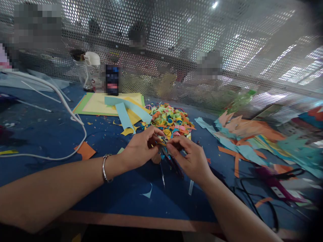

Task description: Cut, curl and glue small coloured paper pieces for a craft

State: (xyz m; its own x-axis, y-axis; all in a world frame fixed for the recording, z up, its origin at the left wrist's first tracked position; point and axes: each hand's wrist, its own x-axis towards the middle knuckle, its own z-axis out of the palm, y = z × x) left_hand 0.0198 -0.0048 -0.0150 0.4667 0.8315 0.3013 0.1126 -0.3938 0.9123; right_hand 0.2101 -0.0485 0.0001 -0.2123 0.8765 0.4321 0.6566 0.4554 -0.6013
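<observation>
In the middle of the head view my left hand (140, 148), with a silver bangle at its wrist, is closed in a pinch. My right hand (190, 158) pinches from the other side. Between the fingertips of both hands is a small yellow-orange paper strip (162, 144), partly hidden by fingers. Just beyond the hands rises a heap of small curled paper pieces (171, 116) in many colours. Below the fingers lie dark-handled scissors (174, 164), partly covered by the right hand, and a thin, shiny stick-like tool (163, 176).
Behind the left hand are stacked coloured sheets (96, 102) with blue strips (123, 116) on top. A phone (112, 80) and bottles (93, 69) stand by the perforated screen (161, 60). A white cable (68, 107) loops at left. Cut paper (252, 131) and a purple power strip (275, 185) lie right.
</observation>
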